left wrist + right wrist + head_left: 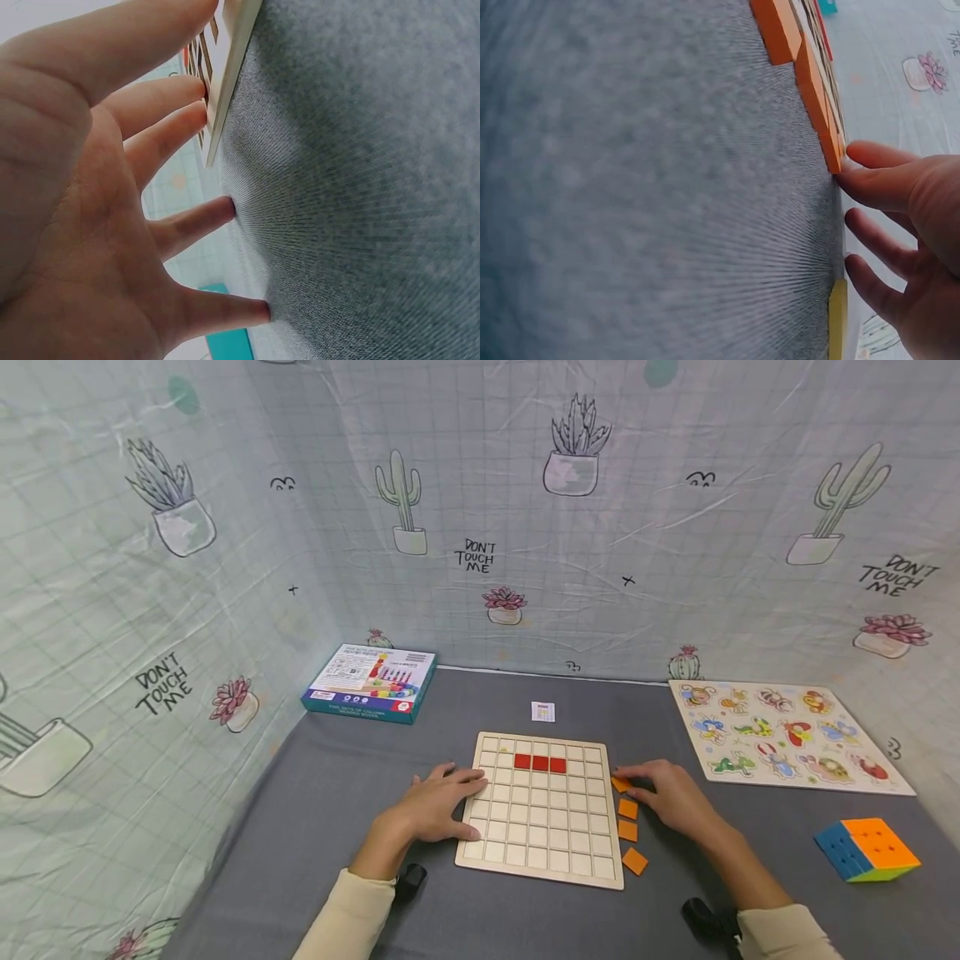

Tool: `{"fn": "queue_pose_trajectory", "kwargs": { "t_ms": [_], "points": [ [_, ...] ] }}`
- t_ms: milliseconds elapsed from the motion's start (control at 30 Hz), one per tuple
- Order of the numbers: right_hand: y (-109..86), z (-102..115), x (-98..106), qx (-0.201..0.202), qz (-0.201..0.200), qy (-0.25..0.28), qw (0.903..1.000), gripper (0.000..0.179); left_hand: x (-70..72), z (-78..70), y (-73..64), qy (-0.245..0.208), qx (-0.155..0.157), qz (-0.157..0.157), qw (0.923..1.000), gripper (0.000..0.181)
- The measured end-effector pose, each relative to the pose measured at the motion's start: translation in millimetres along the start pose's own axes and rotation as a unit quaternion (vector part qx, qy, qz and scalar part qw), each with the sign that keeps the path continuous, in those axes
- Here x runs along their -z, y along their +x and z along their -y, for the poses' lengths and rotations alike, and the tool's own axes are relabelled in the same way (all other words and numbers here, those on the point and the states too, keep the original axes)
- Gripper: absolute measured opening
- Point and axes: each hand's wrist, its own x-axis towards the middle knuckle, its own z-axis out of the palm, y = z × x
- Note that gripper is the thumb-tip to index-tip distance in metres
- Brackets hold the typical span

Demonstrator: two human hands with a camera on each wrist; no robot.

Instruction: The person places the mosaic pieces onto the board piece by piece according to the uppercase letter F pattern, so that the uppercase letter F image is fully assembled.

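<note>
A pale wooden grid board (538,839) lies flat on the grey cloth, with three red square tiles (540,763) side by side in its second row. Against the board's left edge rests my left hand (431,806), its fingers spread. In the left wrist view the thumb (120,45) and two fingers touch the board, while the other two reach down to the cloth. At the right edge my right hand (671,797) pinches the farthest orange square tile (621,783) between thumb and index finger. Nearer to me lie more orange tiles (627,831) along that edge.
Behind the board lies a small printed card (543,712). A toy box (371,683) sits at the back left. To the right are a wooden insect puzzle (787,735) and a puzzle cube (866,850). Patterned curtains (450,610) enclose the table.
</note>
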Motion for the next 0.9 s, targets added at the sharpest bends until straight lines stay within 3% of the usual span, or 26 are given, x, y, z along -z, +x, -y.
{"fn": "queue_pose_trajectory", "kwargs": {
  "t_ms": [267,633,900],
  "points": [
    [-2.0,2.0,0.6,-0.018,-0.033,-0.009,0.9992,0.029,1.6,-0.6,0.5,0.004,-0.002,-0.005,1.0000,0.079],
    [-3.0,4.4,4.6,-0.007,-0.029,-0.005,0.9995,0.027,1.5,-1.6,-1.6,-0.002,-0.002,0.001,1.0000,0.079],
    [2.9,11.2,15.0,0.003,-0.033,0.031,0.9990,0.027,1.2,-1.3,-1.3,-0.003,-0.003,-0.003,1.0000,0.078]
  ]
}}
